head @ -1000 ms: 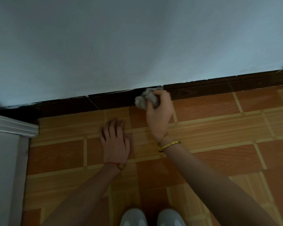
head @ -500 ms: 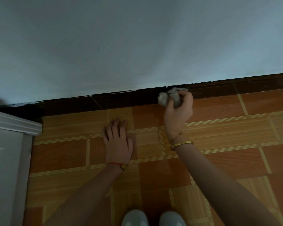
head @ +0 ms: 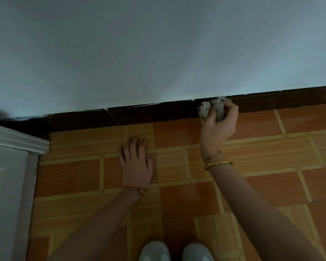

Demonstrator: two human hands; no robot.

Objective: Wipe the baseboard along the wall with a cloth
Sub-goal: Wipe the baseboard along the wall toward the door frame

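Your right hand (head: 217,127) grips the crumpled cloth (head: 213,108) against the dark baseboard (head: 158,113) where floor (head: 271,151) meets wall; your left hand (head: 136,163) lies spread flat on the floor. Baseboard toward the right edge likely remains unwiped.

No words, labels or numbers can be read anywhere. The bangle (head: 218,163) bears small marks. They are too blurred to make out.

Dim, bluish light, soft focus (wide-angle bending at the edges).
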